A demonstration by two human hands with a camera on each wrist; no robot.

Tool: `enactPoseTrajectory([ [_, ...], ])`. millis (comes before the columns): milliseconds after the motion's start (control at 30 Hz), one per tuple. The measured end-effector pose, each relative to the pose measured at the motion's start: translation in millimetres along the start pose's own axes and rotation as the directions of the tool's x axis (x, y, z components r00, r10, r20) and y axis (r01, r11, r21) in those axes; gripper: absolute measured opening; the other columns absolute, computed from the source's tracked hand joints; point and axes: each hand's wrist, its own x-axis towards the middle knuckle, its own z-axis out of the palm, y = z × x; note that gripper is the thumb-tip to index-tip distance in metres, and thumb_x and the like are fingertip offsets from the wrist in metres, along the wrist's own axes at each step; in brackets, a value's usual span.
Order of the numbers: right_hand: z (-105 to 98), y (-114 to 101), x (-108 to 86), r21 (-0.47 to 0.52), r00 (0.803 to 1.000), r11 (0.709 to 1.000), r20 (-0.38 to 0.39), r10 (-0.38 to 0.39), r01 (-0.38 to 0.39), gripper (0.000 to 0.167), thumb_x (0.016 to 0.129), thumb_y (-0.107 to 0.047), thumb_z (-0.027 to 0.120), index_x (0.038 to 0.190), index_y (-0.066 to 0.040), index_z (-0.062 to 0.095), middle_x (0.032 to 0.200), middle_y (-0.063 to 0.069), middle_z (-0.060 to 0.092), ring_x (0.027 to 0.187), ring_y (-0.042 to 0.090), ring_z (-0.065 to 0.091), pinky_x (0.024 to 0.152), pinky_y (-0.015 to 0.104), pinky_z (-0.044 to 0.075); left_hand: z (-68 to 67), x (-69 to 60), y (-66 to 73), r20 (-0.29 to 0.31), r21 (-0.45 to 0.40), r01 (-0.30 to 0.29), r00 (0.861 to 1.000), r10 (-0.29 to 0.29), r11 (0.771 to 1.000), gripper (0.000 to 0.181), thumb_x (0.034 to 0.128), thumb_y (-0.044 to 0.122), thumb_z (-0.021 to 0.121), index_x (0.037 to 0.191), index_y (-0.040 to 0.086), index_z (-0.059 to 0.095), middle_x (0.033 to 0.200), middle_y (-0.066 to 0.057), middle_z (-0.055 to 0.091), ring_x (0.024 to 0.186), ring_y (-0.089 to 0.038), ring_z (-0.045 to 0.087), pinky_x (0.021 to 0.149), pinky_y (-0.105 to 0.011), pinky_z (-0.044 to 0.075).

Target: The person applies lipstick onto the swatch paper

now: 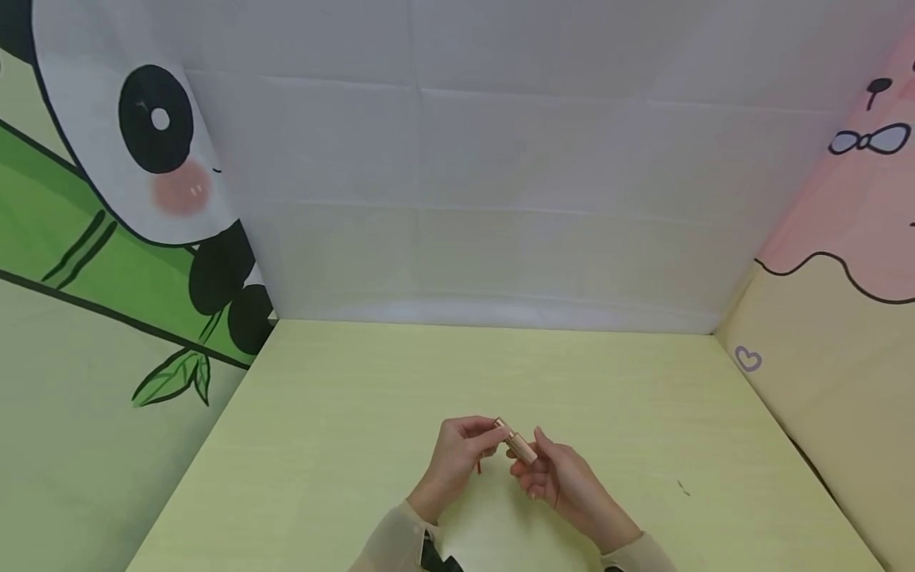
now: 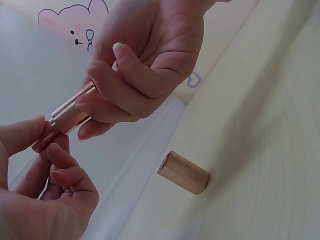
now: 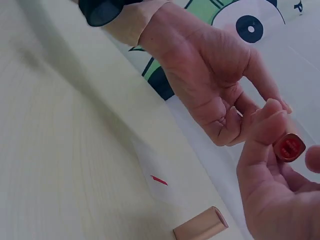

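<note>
A shiny rose-gold lipstick tube (image 1: 520, 449) is held tilted between both hands, above the table. My left hand (image 1: 457, 451) pinches its upper end between thumb and fingertips. At the thicker lower end, my right hand (image 1: 561, 481) grips it with thumb and curled fingers. A red label (image 3: 289, 148) shows on the tube's base in the right wrist view. No coloured lipstick tip can be seen. On the table lies a loose rose-gold cap (image 2: 184, 173), on its side and apart from both hands; in the head view it cannot be made out.
Near the cap lies a pale, thin sheet (image 3: 147, 160) bearing a short red streak (image 3: 159, 180). The light wooden table (image 1: 286, 477) is bordered by a white back panel (image 1: 486, 238) and printed side panels. A small dark mark (image 1: 684, 488) shows on the table at right.
</note>
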Motion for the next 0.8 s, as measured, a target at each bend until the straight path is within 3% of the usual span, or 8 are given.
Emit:
enactPoseTrajectory([
  [133, -5.5, -1.1, -0.6, 0.107, 0.996, 0.992, 0.073, 0.052, -0.060, 0.044, 0.103, -0.033, 0.044, 0.115, 0.006, 0.060, 0.090, 0.006, 0.067, 0.073, 0.010, 0.060, 0.063, 0.020, 0.045, 1.8, 1.2, -2.8, -0.008, -0.002, 0.010, 1.000, -0.010, 1.000, 0.022, 0.0839, 0.008, 0.073, 0.097, -0.010, 0.069, 0.081, -0.006, 0.069, 0.068, -0.013, 0.060, 0.062, -0.025, 0.048],
  [300, -10.0, -1.6, 0.9, 0.145, 0.996, 0.986, 0.045, 0.083, -0.089, 0.046, 0.102, -0.030, 0.048, 0.122, 0.011, 0.055, 0.095, 0.007, 0.065, 0.077, 0.010, 0.059, 0.066, 0.019, 0.047, 5.1, 3.7, -5.3, -0.031, 0.005, 0.002, 1.000, -0.002, 1.000, 0.022, 0.0828, 0.008, 0.074, 0.096, -0.010, 0.070, 0.082, -0.006, 0.070, 0.070, -0.015, 0.060, 0.063, -0.025, 0.048],
  [600, -10.5, -0.9, 2.4, 0.093, 0.998, 0.994, -0.029, 0.051, -0.048, 0.042, 0.098, -0.025, 0.055, 0.120, 0.011, 0.056, 0.097, 0.010, 0.066, 0.079, 0.010, 0.063, 0.068, 0.019, 0.050, 7.7, 5.0, -6.7, -0.054, 0.044, 0.007, 0.999, -0.005, 0.999, 0.023, 0.0822, 0.007, 0.075, 0.096, -0.011, 0.069, 0.084, -0.007, 0.070, 0.074, -0.013, 0.062, 0.071, -0.034, 0.051],
  [800, -12.0, -0.7, 3.0, 0.060, 0.998, 0.998, -0.057, 0.033, -0.029, 0.037, 0.101, -0.023, 0.051, 0.117, 0.009, 0.060, 0.094, 0.010, 0.067, 0.078, 0.010, 0.063, 0.067, 0.019, 0.050, 8.0, 3.7, -8.0, -0.052, 0.048, -0.002, 0.999, 0.005, 0.999, 0.024, 0.0827, 0.007, 0.075, 0.098, -0.010, 0.069, 0.084, -0.007, 0.070, 0.074, -0.015, 0.062, 0.064, -0.026, 0.049],
])
